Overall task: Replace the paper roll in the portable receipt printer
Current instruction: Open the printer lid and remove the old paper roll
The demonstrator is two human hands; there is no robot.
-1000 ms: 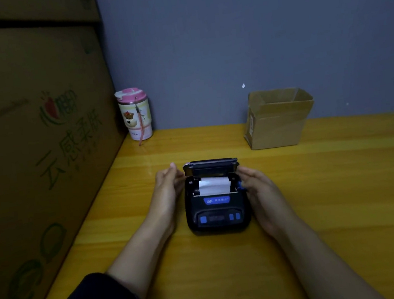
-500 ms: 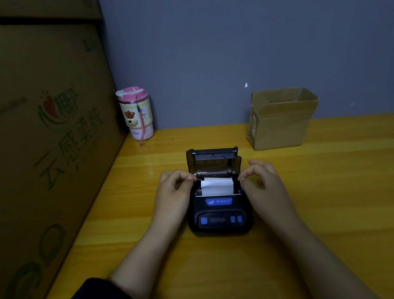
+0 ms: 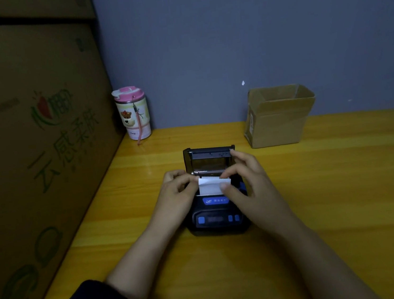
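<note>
A small black portable receipt printer [image 3: 216, 219] with blue buttons lies on the yellow wooden table, its lid [image 3: 208, 156] standing open at the back. A white paper roll [image 3: 210, 186] sits in the open bay. My left hand [image 3: 175, 194] pinches the left end of the roll with thumb and fingers. My right hand [image 3: 247, 183] grips the roll's right end, fingers over the top and thumb in front, and hides the printer's right side. How much of the roll is inside the bay is hidden.
An open empty-looking cardboard box [image 3: 279, 117] stands at the back right. A pink-lidded cup [image 3: 132, 113] with a cartoon bear is in the back left corner. A large printed carton [image 3: 30, 157] walls off the table's left side. A grey wall runs behind.
The lid has swung up to stand fully open. Both hands left the printer's sides, rose to the bay, and have closed on the two ends of the white roll.
</note>
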